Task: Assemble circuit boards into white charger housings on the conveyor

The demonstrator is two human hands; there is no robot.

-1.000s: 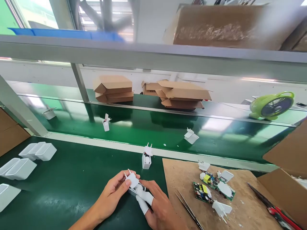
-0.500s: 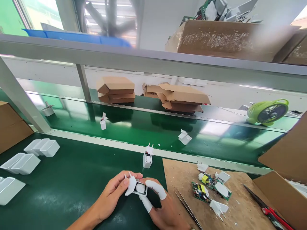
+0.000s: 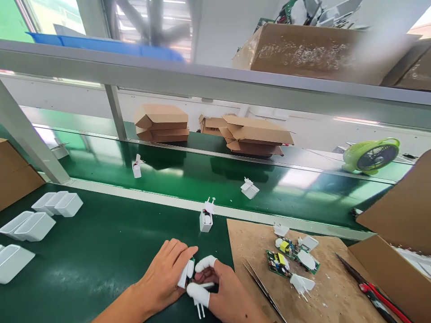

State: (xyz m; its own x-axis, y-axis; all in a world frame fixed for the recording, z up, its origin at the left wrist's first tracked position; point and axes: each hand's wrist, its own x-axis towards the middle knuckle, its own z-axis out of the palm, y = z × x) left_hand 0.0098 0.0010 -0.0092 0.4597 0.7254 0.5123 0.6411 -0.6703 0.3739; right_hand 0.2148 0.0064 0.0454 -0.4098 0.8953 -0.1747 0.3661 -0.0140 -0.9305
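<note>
My left hand (image 3: pixel 164 273) is closed around a white plug housing (image 3: pixel 183 276) with a bit of green board showing at its open end. My right hand (image 3: pixel 218 285), with white covers on thumb and forefinger, pinches the white pronged plug cap (image 3: pixel 199 305), whose two pins point down. The cap lies against the housing's open end, partly hidden by the fingers. Just beyond the hands, another white housing (image 3: pixel 206 220) stands upright with its pronged cap loose on top.
Empty white cases (image 3: pixel 37 226) sit at the left. On brown cardboard (image 3: pixel 249 237) at right lie circuit boards (image 3: pixel 278 262), tweezers (image 3: pixel 262 289) and red-handled pliers (image 3: pixel 370 287). Plug units (image 3: pixel 249 189) rest on the green belt (image 3: pixel 188 181); a green fan (image 3: pixel 372 156) stands behind.
Both hands have turned the held housing, and its cap has swung from the left side to below, pins now down. The plug units on the belt have shifted left.
</note>
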